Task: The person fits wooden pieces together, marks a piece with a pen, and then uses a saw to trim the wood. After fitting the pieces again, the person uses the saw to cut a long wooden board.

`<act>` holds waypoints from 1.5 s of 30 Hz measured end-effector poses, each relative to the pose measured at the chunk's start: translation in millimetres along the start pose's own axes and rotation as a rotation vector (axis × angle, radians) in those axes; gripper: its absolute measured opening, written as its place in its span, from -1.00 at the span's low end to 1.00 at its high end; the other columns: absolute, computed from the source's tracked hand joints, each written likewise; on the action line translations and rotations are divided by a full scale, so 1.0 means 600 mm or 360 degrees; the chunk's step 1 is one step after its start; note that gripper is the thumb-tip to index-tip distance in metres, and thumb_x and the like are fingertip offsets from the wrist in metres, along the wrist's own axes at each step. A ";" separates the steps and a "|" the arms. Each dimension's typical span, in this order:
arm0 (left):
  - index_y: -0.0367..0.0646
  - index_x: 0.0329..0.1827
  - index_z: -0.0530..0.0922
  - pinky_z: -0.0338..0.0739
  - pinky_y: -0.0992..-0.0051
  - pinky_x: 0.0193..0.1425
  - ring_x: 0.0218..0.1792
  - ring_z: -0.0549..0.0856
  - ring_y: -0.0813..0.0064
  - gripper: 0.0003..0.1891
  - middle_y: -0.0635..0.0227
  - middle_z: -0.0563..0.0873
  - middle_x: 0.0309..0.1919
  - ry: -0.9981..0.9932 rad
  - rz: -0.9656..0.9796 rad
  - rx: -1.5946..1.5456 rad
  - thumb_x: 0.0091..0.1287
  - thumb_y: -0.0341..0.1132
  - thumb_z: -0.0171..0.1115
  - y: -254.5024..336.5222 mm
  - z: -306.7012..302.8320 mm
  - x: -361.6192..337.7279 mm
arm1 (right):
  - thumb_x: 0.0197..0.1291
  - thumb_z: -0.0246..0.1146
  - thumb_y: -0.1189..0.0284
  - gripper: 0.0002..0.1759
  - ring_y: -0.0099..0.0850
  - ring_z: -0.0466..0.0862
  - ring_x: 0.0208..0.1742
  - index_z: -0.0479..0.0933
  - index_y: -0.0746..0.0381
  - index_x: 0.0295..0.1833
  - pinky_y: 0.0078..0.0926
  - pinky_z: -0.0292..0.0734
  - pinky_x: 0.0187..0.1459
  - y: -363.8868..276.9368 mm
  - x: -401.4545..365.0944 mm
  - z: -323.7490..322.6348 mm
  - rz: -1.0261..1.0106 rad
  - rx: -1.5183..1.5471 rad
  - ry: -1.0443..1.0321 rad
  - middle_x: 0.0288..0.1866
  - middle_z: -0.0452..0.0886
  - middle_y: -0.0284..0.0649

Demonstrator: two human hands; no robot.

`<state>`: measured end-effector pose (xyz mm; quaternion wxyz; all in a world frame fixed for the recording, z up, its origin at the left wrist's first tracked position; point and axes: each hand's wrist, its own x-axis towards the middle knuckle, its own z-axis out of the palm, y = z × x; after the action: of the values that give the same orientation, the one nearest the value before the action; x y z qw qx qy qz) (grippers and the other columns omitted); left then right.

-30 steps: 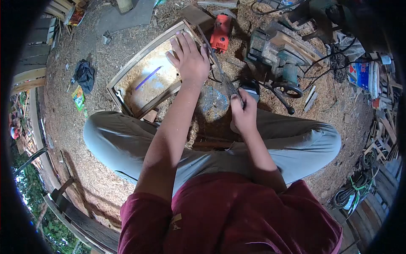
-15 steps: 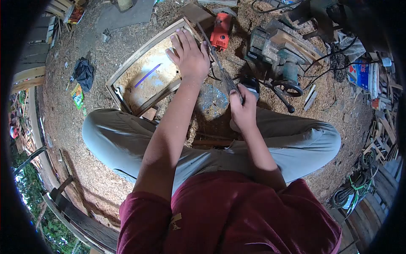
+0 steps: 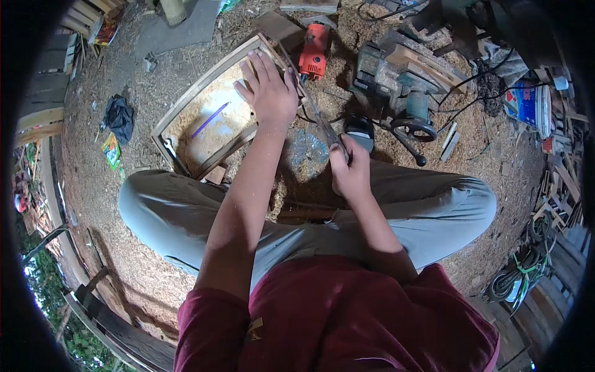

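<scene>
My left hand [image 3: 271,93] lies with fingers spread on the right end of a shallow wooden frame [image 3: 204,80], its fingertips near the top corner. Inside the frame are sawdust, a purple pen-like stick [image 3: 211,119] and, at the lower left, a metal wrench [image 3: 170,147]. My right hand [image 3: 351,166] is closed around the handle of a handsaw [image 3: 320,118], seen nearly edge-on. Its long, narrow blade slants up and left along the frame's right end, beside my left hand. Whether the teeth touch the wood cannot be made out.
A red power tool [image 3: 314,53] lies just beyond the saw. To its right stands a machine with a handwheel [image 3: 414,130], with black cables around it. A black plastic bag [image 3: 118,116] is on the sawdust-covered ground at left. A small wood block [image 3: 215,174] sits near my left knee.
The whole view has shifted slightly, so things sit a little left and lower. My left hand stays on the frame, and the saw in my right hand has barely moved against it.
</scene>
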<state>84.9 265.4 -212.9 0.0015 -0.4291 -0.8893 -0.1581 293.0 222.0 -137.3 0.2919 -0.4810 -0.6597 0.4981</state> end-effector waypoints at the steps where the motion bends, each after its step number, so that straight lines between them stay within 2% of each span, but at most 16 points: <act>1: -0.22 0.74 -0.06 -0.38 -0.26 0.68 0.73 -0.13 -0.03 -0.22 0.10 -0.10 0.75 -0.0017 -0.0017 -0.0011 0.63 0.06 -0.15 0.001 -0.001 0.000 | 0.27 0.23 0.37 -0.70 -0.37 0.34 -0.53 0.42 0.38 -0.38 -0.29 0.37 -0.41 -0.001 0.000 0.000 0.0023 -0.0001 -0.0015 -0.57 0.37 -0.02; 2: -0.22 0.74 -0.05 -0.38 -0.27 0.67 0.73 -0.14 -0.03 -0.23 0.11 -0.10 0.75 -0.0004 -0.0009 0.0000 0.63 0.06 -0.14 0.001 0.000 0.000 | 0.26 0.24 0.36 -0.70 -0.36 0.35 -0.53 0.42 0.38 -0.38 -0.29 0.37 -0.41 -0.001 0.000 0.000 0.0047 -0.0007 -0.0026 -0.58 0.37 -0.01; 4: -0.21 0.74 -0.04 -0.38 -0.28 0.67 0.73 -0.15 -0.02 -0.23 0.11 -0.09 0.75 0.0020 0.0002 0.0017 0.63 0.05 -0.13 -0.001 0.004 0.001 | 0.25 0.23 0.36 -0.70 -0.13 0.42 -0.57 0.43 0.38 -0.39 -0.22 0.39 -0.41 -0.012 0.015 0.014 -0.0035 -0.0023 0.0055 -0.58 0.41 0.06; 6: -0.20 0.74 -0.03 -0.38 -0.31 0.65 0.74 -0.16 -0.02 -0.24 0.12 -0.09 0.76 0.0016 -0.0007 -0.0004 0.63 0.05 -0.13 -0.001 0.007 0.002 | 0.24 0.23 0.37 -0.71 -0.01 0.47 -0.55 0.42 0.38 -0.41 -0.18 0.42 -0.40 -0.006 0.023 0.019 -0.0024 -0.0040 0.0032 -0.56 0.44 0.10; 9: -0.20 0.74 -0.03 -0.38 -0.33 0.65 0.74 -0.15 -0.03 -0.23 0.11 -0.09 0.76 0.0005 -0.0021 0.0004 0.63 0.06 -0.12 -0.002 0.009 0.000 | 0.24 0.23 0.38 -0.70 0.01 0.49 -0.54 0.41 0.38 -0.42 -0.17 0.42 -0.40 -0.008 0.020 0.013 -0.0016 0.0026 0.0017 -0.55 0.44 0.10; 12: -0.11 0.74 0.01 -0.20 -0.40 0.59 0.71 -0.03 -0.08 -0.29 0.16 -0.04 0.75 0.0129 0.0004 0.0060 0.64 0.00 -0.08 -0.001 0.013 0.001 | 0.24 0.23 0.38 -0.71 -0.02 0.48 -0.55 0.42 0.38 -0.41 -0.16 0.40 -0.41 -0.008 0.001 -0.002 -0.0033 -0.0048 0.0007 -0.56 0.43 0.08; 15: -0.18 0.74 -0.03 -0.35 -0.34 0.64 0.73 -0.15 -0.05 -0.24 0.12 -0.09 0.76 0.0011 -0.0015 0.0037 0.64 0.06 -0.11 0.001 0.006 0.001 | 0.24 0.23 0.38 -0.71 -0.03 0.47 -0.57 0.42 0.37 -0.41 -0.17 0.39 -0.42 -0.007 0.002 0.001 0.0009 -0.0037 0.0029 -0.57 0.43 0.07; 21: -0.18 0.74 -0.02 -0.33 -0.35 0.63 0.73 -0.12 -0.08 -0.24 0.09 -0.05 0.75 0.0039 0.0012 0.0065 0.63 0.05 -0.09 -0.002 0.009 0.001 | 0.24 0.23 0.37 -0.71 -0.07 0.48 -0.57 0.44 0.38 -0.41 -0.19 0.41 -0.41 -0.017 0.026 0.016 -0.0037 0.0042 0.0040 -0.58 0.42 0.07; 24: -0.20 0.74 -0.02 -0.31 -0.36 0.63 0.72 -0.10 -0.09 -0.24 0.08 -0.03 0.74 0.0066 0.0028 0.0057 0.63 0.04 -0.09 -0.002 0.010 -0.002 | 0.24 0.23 0.37 -0.71 -0.09 0.48 -0.58 0.44 0.38 -0.41 -0.18 0.40 -0.43 -0.006 0.008 0.004 0.0063 0.0018 0.0023 -0.58 0.42 0.07; 40: -0.21 0.74 -0.02 -0.27 -0.37 0.62 0.72 -0.10 -0.07 -0.26 0.15 -0.09 0.76 0.0007 0.0036 0.0067 0.65 0.04 -0.13 -0.003 0.008 0.000 | 0.22 0.27 0.33 -0.68 0.15 0.55 -0.46 0.46 0.40 -0.39 -0.10 0.46 -0.37 -0.013 0.007 0.000 0.0037 -0.0058 0.0041 -0.49 0.49 0.19; 43: -0.22 0.73 -0.01 -0.24 -0.39 0.61 0.72 -0.10 -0.08 -0.28 0.11 -0.10 0.75 -0.0008 0.0058 0.0090 0.66 0.00 -0.12 -0.007 0.010 0.001 | 0.25 0.25 0.32 -0.67 -0.25 0.36 -0.56 0.40 0.38 -0.39 -0.22 0.31 -0.44 -0.020 0.026 0.013 0.0020 0.0065 0.0039 -0.58 0.33 0.00; 45: -0.23 0.73 -0.01 -0.20 -0.41 0.60 0.72 -0.09 -0.09 -0.29 0.07 -0.11 0.75 -0.0007 0.0093 0.0102 0.66 -0.03 -0.12 -0.006 0.008 0.000 | 0.22 0.26 0.33 -0.69 0.04 0.50 -0.47 0.46 0.38 -0.39 -0.14 0.43 -0.39 -0.018 0.020 0.006 -0.0035 0.0024 0.0066 -0.53 0.45 0.12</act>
<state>83.2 264.7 -218.7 0.0178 -0.4551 -0.8810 -0.1285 281.6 231.5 -129.5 0.3146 -0.4817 -0.6551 0.4897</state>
